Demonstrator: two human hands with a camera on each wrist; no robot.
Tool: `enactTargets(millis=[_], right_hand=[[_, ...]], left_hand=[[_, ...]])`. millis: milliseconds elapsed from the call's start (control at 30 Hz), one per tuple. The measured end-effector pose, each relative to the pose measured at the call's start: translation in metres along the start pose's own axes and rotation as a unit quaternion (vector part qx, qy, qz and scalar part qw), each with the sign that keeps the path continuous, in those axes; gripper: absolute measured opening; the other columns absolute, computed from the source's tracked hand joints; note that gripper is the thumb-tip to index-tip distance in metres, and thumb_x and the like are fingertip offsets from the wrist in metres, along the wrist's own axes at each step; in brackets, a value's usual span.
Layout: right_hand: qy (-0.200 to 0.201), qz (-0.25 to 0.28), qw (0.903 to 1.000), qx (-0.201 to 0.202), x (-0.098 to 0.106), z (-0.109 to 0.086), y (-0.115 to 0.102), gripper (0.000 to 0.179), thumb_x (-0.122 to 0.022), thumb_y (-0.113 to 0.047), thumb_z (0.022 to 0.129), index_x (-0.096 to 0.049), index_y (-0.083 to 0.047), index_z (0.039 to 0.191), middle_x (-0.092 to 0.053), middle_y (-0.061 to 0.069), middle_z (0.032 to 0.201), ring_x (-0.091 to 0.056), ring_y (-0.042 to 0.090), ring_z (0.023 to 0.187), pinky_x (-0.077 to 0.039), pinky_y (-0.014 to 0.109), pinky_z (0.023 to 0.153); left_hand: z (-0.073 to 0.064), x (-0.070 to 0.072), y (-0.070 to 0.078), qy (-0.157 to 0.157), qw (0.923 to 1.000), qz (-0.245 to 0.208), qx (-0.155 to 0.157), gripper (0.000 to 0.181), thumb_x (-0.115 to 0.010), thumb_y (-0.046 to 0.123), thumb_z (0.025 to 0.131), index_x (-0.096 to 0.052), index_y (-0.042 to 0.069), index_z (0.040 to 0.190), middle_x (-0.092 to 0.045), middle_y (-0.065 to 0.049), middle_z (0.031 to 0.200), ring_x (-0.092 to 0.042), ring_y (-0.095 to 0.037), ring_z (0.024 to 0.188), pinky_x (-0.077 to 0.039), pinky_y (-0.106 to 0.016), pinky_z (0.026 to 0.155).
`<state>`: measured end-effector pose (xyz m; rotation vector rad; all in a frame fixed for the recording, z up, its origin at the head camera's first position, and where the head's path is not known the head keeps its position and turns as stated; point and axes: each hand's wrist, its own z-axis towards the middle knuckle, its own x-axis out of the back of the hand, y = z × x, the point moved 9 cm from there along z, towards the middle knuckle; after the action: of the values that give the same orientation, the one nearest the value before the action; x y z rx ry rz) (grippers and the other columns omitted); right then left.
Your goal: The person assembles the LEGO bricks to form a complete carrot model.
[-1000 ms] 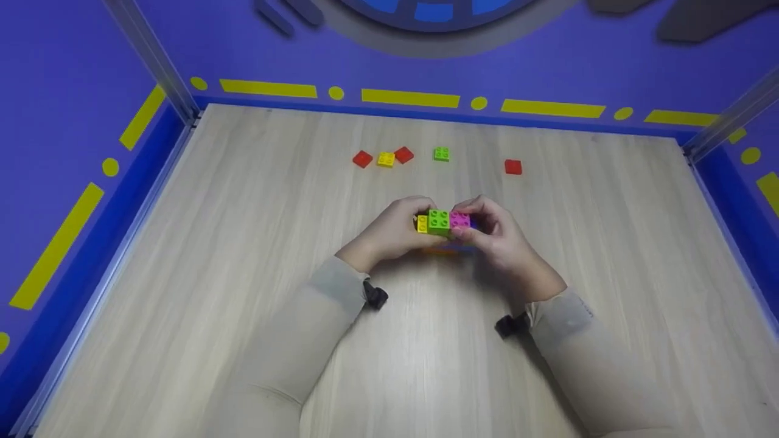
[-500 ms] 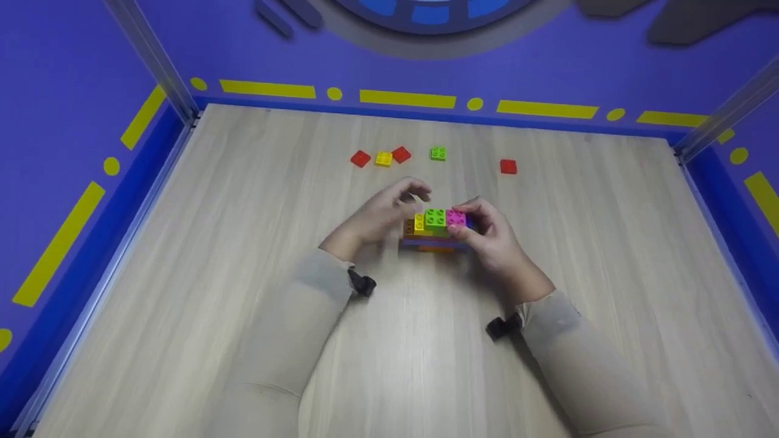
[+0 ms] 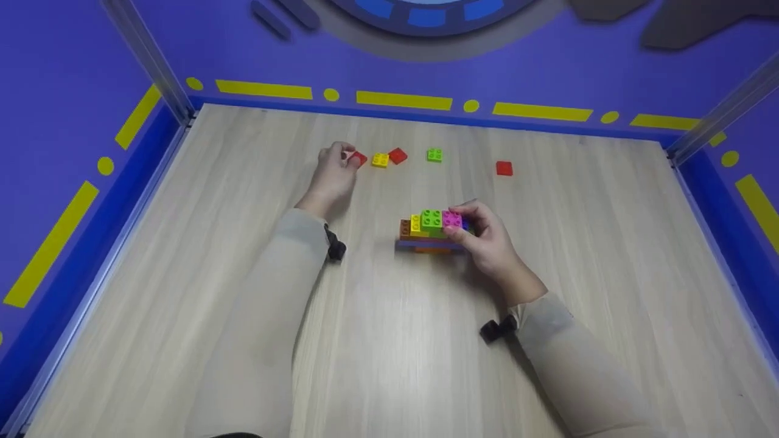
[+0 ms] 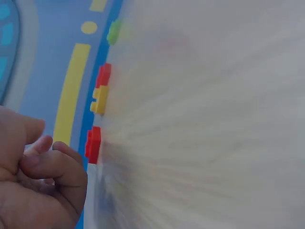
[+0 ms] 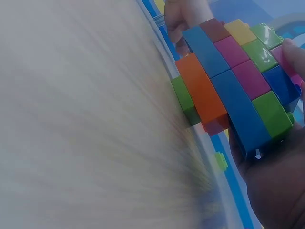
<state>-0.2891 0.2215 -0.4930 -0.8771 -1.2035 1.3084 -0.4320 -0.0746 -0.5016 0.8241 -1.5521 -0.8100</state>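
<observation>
Purple-blue walls on three sides of a pale wood-grain worktop
Yellow bars alternate with dots along the back; a grey post stands at each far corner.

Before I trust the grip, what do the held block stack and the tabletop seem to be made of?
The block stack: probably hard plastic, smooth and glossy; the right wrist view shows pale glare on its flat faces.
The tabletop: wood or wood-look laminate, with a soft sheen; grain streaks fit either.
</observation>
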Motion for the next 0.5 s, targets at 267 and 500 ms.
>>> enactTargets(millis=[267,500], right_hand=[[0.003,0.002,0.9999,-0.013,0.002,0.000,0.001,0.031,-0.075,0.005,0.103,-0.068,0.005,0.133,-0.071,-0.004,0.120,-0.064,0.016,0.117,-0.052,0.026,0.105],[0.007,0.001,0.9999,-0.009,0.004,0.000,0.001,0.030,-0.075,0.007,0.102,-0.069,0.005,0.131,-0.073,-0.006,0.120,-0.066,0.015,0.116,-0.053,0.025,0.104]], left_hand=[[0.019,-0.001,-0.011,-0.001,0.9963,0.055,0.065,0.059,-0.066,0.022,0.116,-0.044,0.015,0.170,-0.044,-0.013,0.166,-0.055,-0.025,0.152,-0.047,-0.039,0.131],[0.023,-0.006,-0.008,0.020,0.9934,0.089,0.070,0.055,-0.076,0.023,0.111,-0.058,0.006,0.159,-0.053,-0.014,0.155,-0.061,-0.026,0.140,-0.052,-0.039,0.125]])
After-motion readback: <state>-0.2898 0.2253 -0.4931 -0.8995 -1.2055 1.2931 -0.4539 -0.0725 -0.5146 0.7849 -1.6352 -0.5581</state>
